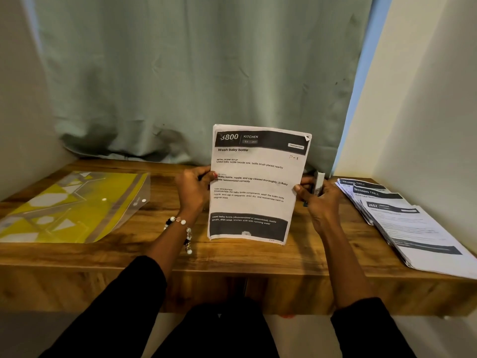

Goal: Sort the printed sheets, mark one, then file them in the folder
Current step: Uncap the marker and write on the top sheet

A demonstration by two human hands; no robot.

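Looking down from the head camera, I list what I see, each placed against the desk.

Curtain (pixel 180 73): pale green, hanging behind the desk, its hem bunched on the far edge.

Desk (pixel 232 257): wooden top running the full width of my view; my landmark.

Folder (pixel 67 210): clear plastic with a yellow pattern, lying flat on the left end of the desk, snap flap facing the middle.

Stack of sheets (pixel 413 228): printed pages fanned out on the right end of the desk, the top one numbered 2652.

Held sheets (pixel 255 187): upright over the middle of the desk, bottom edge on or just above the wood, I cannot tell which. The front page reads 3800, Kitchen, Wash baby bottle, with "P-1" handwritten near the top right corner. I cannot tell how many pages are behind it.

Left hand (pixel 193 189): grasping the left edge of the held sheets, thumb on the front, fingers curled behind.

Right hand (pixel 320 197): thumb pressed on the right edge of the held sheets, fingers curled behind around a slim dark and grey object (pixel 318 186); I cannot tell what it is.

Bracelet (pixel 180 228): beaded, white and dark, on the left wrist above the front of the desk.
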